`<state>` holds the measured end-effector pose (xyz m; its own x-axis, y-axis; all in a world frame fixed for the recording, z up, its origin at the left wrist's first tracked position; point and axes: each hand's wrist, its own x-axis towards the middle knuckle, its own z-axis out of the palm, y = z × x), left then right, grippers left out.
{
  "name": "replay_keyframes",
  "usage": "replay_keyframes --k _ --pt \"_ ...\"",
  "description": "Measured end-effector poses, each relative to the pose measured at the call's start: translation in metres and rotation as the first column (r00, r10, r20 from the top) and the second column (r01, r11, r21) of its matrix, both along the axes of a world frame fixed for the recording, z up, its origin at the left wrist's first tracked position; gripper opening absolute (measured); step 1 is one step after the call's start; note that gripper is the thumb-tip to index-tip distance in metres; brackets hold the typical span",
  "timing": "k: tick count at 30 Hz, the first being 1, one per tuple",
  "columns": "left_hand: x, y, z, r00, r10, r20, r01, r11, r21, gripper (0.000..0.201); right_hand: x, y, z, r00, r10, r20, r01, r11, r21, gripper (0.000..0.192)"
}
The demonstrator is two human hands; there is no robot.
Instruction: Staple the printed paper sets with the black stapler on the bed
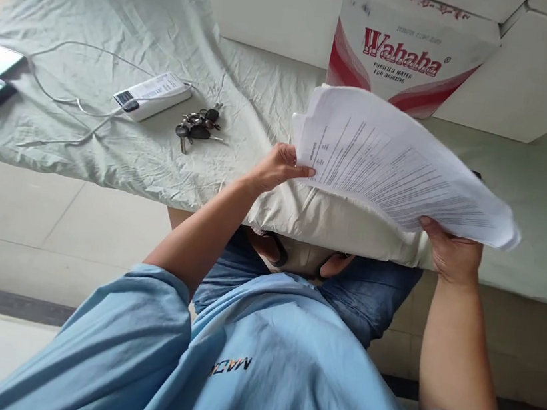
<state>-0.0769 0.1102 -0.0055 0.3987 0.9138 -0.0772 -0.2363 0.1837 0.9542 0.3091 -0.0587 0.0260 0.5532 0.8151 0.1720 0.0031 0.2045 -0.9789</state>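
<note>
Stack of printed papers point(399, 168) held up over a white pillow point(331, 223) at the edge of the bed point(108, 156). Left hand point(279, 165) pinches the stack's left edge, right hand point(451, 252) grips its lower right corner from below. Keys point(198, 126), power bank point(153, 95) with white cable point(65, 100) lie left on the sheet; Wahaha box point(404, 54) behind the papers.

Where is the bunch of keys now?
In the head view, the bunch of keys lies on the green cloth, left of the left hand, beside the white power bank.
</note>
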Motion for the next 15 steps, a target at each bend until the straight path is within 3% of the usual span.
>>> replay_keyframes --k 3,6,9,11,13,15 --pt "0.002 0.006 0.006 0.994 -0.111 -0.010 0.111 0.993 0.045 0.055 0.003 -0.002 0.002 0.997 0.057 0.050 -0.055 0.998 -0.029 0.066" --pt "0.006 0.010 0.006 0.967 -0.176 -0.185 0.201 0.971 0.129 0.058 0.006 -0.001 0.001 0.994 0.061 0.087 -0.051 0.991 -0.120 0.061" --pt "0.007 0.011 0.005 0.966 -0.126 -0.225 0.165 0.972 0.165 0.060 0.008 -0.001 0.001 0.989 0.050 0.139 -0.046 0.998 -0.035 0.056" --pt "0.006 0.012 0.002 0.960 -0.187 -0.209 0.228 0.954 0.193 0.064 0.011 -0.003 0.001 0.988 0.063 0.144 -0.064 0.998 -0.003 0.056" --pt "0.003 0.014 -0.002 0.926 -0.255 -0.279 0.320 0.922 0.217 0.071 0.013 -0.005 0.000 0.986 0.107 0.129 -0.096 0.992 -0.084 0.062" --pt "0.001 0.014 -0.006 0.889 -0.231 -0.396 0.337 0.915 0.223 0.076 0.014 -0.005 -0.002 0.980 0.156 0.126 -0.131 0.973 -0.189 0.065"
